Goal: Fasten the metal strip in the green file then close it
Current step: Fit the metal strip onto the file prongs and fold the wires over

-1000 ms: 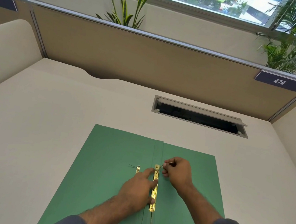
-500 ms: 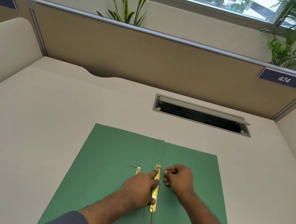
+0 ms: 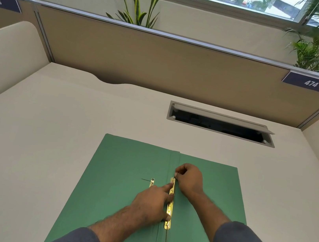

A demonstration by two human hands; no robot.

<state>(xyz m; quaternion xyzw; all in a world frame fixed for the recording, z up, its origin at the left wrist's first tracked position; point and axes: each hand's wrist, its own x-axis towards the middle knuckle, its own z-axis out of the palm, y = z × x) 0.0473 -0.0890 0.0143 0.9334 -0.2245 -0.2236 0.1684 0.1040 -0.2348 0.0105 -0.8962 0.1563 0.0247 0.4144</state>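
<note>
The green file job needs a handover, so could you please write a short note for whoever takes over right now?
Left hand: pressing the brass metal strip flat along the spine, index finger extended.
Right hand: pinching the thin prong at the strip's far end.
Green file: open flat on the desk. A second small brass piece lies loose on the left leaf.
Done: strip positioned on the spine.
Left: finish fastening, then close the file.

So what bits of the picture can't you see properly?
Head view:
- Top end of the gold metal strip: covered by the right hand.
- Small gold piece left of it: partly behind the left hand, too small to identify.
- Open green paper file: near edge cut off by the frame.
- Dark desk slot: inside too dark.
</note>
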